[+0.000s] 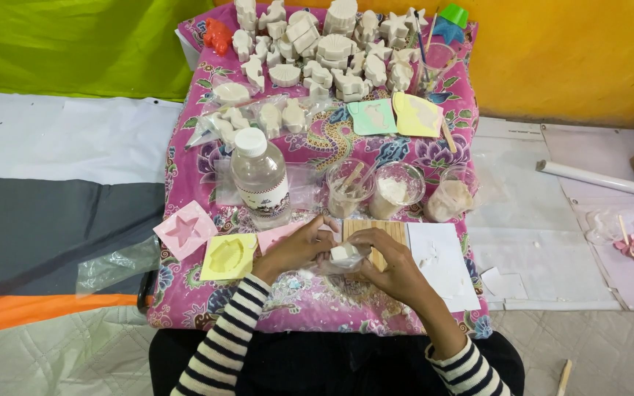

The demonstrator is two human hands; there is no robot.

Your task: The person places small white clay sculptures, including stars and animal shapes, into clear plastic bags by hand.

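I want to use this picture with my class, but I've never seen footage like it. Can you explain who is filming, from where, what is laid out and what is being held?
There is no machine here. A person wears a camera on the head, so you look down at their own two hands. The left hand and right hand together hold a small white cast piece over clear plastic. They work on a pink flowered cloth. On it stand a water bottle, three plastic cups with white powder or paste, coloured moulds and, at the far end, many white plaster figures.
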